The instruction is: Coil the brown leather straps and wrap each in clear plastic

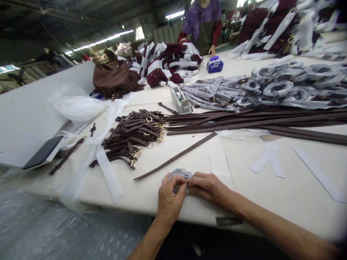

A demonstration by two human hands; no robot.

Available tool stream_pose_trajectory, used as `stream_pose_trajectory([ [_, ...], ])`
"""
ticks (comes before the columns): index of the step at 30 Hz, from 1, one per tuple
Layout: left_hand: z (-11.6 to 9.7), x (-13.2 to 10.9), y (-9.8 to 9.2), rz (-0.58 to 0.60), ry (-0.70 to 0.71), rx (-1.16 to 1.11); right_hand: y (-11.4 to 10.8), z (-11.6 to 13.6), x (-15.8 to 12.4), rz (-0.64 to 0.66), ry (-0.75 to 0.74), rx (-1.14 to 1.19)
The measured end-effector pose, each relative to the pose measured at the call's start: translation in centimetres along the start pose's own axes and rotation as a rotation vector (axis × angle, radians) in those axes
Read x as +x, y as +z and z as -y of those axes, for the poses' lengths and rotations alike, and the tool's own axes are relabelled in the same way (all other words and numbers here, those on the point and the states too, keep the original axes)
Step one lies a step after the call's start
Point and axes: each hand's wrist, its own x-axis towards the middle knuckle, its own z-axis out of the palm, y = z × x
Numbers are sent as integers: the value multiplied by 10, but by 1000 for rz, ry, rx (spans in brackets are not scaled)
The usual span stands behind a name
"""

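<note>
Coiled wrapped strap (179, 176) mostly hiding under fingers of left hand (170, 200) and right hand (208, 186); grip detail not showing. Long brown straps (257, 121) running off right edge. Dark flat device (42, 152) at near left partly tucking under white board (32, 112); type unclear. Far right pile of wrapped bags (292, 25) blurring out. Far co-worker (203, 25) getting cut off by top edge.
</note>
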Motion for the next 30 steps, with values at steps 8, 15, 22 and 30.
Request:
stream_pose_trajectory([
  [8, 5, -8, 0, 58, 51, -14, -2, 5, 11, -38, 159, 79],
  [15, -2, -9, 6, -47, 64, 117, -4, 7, 20, 39, 162, 65],
  [22, -8, -23, 5, -45, 80, 324, -2, 10, 20, 37, 143, 84],
  [30, -4, -10, 5, -81, -207, 99, -3, 6, 23, 57, 168, 165],
])
